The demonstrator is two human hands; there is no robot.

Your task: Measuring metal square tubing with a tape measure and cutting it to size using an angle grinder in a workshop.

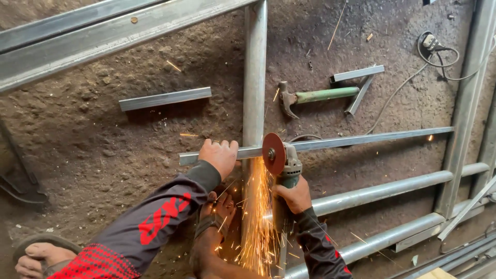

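The left hand [220, 156] lies over a thin steel bar [361, 139], fingers [223, 144] curled over its top and pressing it down onto the upright pipe [254, 77] it crosses, likely to keep it from chattering under the cut. The right hand [294, 195] is wrapped tight round the body of an angle grinder [285, 170], fingers closed on it, and holds the red disc [273, 153] edge-on against the bar just right of the pipe. Sparks [258, 217] stream down toward the person, past a sandalled foot [214, 217] planted beside the pipe. The bar lies level across the frame on the dirt floor [103, 150]; its right end reaches a rail [465, 103]. Beyond, well apart, lie a green-handled hammer [315, 96], short steel offcuts [165, 98] and a cable [398, 90].
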